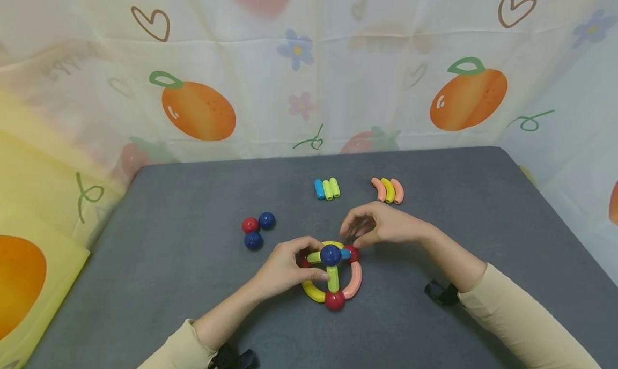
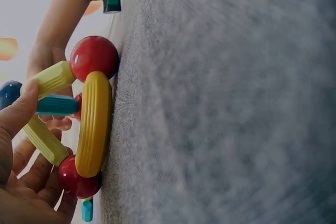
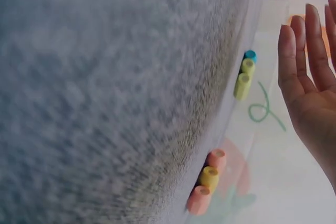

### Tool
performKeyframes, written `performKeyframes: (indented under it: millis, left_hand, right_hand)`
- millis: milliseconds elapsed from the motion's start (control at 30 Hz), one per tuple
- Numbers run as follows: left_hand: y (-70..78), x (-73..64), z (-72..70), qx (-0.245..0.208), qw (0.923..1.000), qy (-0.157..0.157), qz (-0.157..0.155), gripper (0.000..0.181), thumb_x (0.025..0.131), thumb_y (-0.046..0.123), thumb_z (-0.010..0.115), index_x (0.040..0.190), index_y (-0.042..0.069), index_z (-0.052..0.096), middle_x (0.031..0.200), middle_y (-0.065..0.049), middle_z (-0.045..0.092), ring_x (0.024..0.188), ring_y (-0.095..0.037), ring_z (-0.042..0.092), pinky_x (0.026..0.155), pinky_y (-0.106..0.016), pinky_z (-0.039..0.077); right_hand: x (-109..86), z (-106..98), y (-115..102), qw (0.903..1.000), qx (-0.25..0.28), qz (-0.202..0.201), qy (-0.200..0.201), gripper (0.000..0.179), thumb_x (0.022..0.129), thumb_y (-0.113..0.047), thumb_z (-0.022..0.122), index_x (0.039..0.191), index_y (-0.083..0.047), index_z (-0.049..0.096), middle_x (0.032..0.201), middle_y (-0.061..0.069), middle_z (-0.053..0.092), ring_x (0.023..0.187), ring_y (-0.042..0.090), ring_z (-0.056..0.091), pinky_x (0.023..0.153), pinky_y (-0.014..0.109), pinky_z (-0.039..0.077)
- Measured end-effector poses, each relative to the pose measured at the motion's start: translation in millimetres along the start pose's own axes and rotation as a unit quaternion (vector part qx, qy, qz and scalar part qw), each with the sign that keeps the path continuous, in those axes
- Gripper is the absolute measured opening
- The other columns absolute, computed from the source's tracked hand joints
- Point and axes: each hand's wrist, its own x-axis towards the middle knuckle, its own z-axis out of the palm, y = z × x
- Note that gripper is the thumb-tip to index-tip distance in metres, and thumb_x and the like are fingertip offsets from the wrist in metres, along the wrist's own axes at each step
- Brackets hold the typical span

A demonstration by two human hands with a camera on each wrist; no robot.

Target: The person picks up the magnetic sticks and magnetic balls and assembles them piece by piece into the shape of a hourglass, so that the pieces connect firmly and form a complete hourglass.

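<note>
A pyramid of magnetic balls and rods stands on the grey table, with a blue ball (image 1: 330, 255) at its top. Green rods (image 1: 332, 279) and a blue rod (image 1: 345, 254) slope down from it to red balls (image 1: 335, 300). Yellow curved rods (image 2: 94, 124) and a pink curved rod (image 1: 355, 280) form the round base. My left hand (image 1: 285, 267) holds the pyramid from the left, its thumb against a green rod and its fingers behind. By the far-right red ball hovers my right hand (image 1: 379, 224); in the right wrist view its fingers are loosely extended and hold nothing.
Left of the pyramid lie a loose red ball (image 1: 250, 224) and two blue balls (image 1: 253, 240). Farther back are straight rods (image 1: 327, 189), one blue and two green, and curved rods (image 1: 388, 190), two pink and one yellow. A printed cloth (image 1: 318, 90) hangs behind the table (image 1: 193, 208).
</note>
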Motion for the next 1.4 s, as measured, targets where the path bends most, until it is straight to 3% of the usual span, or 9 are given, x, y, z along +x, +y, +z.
performKeyframes:
  millis: [167,367,533,733,967,1100,1400]
  left_hand:
    - [-1.6,-2.0,0.7,-0.011,0.9999,0.002,-0.013,0.039,0.076,0.028,0.086,0.107,0.016,0.065,0.092,0.000,0.067,0.081,-0.012,0.058,0.068,-0.019,0.048]
    - [-4.1,-3.8,1.4,-0.028,0.9995,0.003,0.015,0.055,0.076,0.028,0.086,0.124,0.019,0.061,0.095,-0.001,0.064,0.079,-0.014,0.057,0.066,-0.020,0.048]
    - [-6.3,-5.5,0.0,-0.045,0.9982,-0.025,0.032,0.051,0.082,0.028,0.080,0.130,0.024,0.063,0.105,0.002,0.066,0.089,-0.018,0.060,0.076,-0.022,0.051]
    - [-9.0,-6.3,-2.3,-0.073,0.9940,-0.060,0.054,0.040,0.091,0.024,0.071,0.130,0.022,0.065,0.120,-0.001,0.069,0.099,-0.013,0.063,0.083,-0.022,0.052]
    - [-10.9,-3.1,-4.8,-0.104,0.9910,-0.070,0.047,0.040,0.088,0.017,0.074,0.127,0.015,0.066,0.097,-0.011,0.069,0.077,-0.008,0.058,0.069,-0.020,0.051]
    - [-9.9,-2.8,-6.3,-0.122,0.9888,-0.078,0.037,0.043,0.086,0.016,0.076,0.127,0.013,0.066,0.093,-0.014,0.066,0.074,-0.007,0.057,0.066,-0.019,0.050]
    - [-9.6,-2.0,-7.7,-0.127,0.9876,-0.085,0.035,0.044,0.084,0.015,0.078,0.126,0.013,0.066,0.090,-0.016,0.063,0.070,-0.006,0.054,0.062,-0.018,0.047]
  right_hand:
    - [-0.6,-5.8,1.6,0.9996,0.002,0.013,0.026,0.029,0.089,-0.012,0.072,0.116,-0.004,0.066,0.116,0.019,0.067,0.107,0.032,0.066,0.089,0.028,0.058]
    - [1.5,-10.1,2.2,0.9981,-0.002,0.019,0.059,0.027,0.091,-0.013,0.069,0.116,-0.003,0.065,0.117,0.021,0.066,0.104,0.019,0.066,0.088,0.026,0.057]
    - [7.3,-13.1,3.5,0.9950,-0.018,0.020,0.096,0.026,0.092,-0.015,0.069,0.115,-0.003,0.066,0.116,0.020,0.067,0.101,0.014,0.067,0.087,0.027,0.057]
    - [20.0,-17.1,1.8,0.9881,-0.033,0.022,0.149,0.028,0.093,-0.012,0.067,0.119,-0.001,0.064,0.118,0.021,0.067,0.105,0.020,0.067,0.090,0.030,0.056]
    - [41.9,-20.4,-1.8,0.9760,-0.045,0.037,0.210,0.034,0.090,-0.013,0.070,0.122,-0.004,0.064,0.121,0.016,0.066,0.111,0.027,0.063,0.094,0.041,0.054]
    - [56.6,-21.5,-3.7,0.9697,-0.056,0.048,0.233,0.038,0.088,-0.014,0.073,0.124,-0.007,0.063,0.126,0.013,0.065,0.119,0.029,0.060,0.103,0.046,0.050]
    - [88.0,-23.7,-0.7,0.9641,-0.123,0.079,0.222,0.052,0.084,-0.016,0.077,0.132,-0.008,0.059,0.137,0.011,0.061,0.133,0.029,0.054,0.110,0.050,0.045]
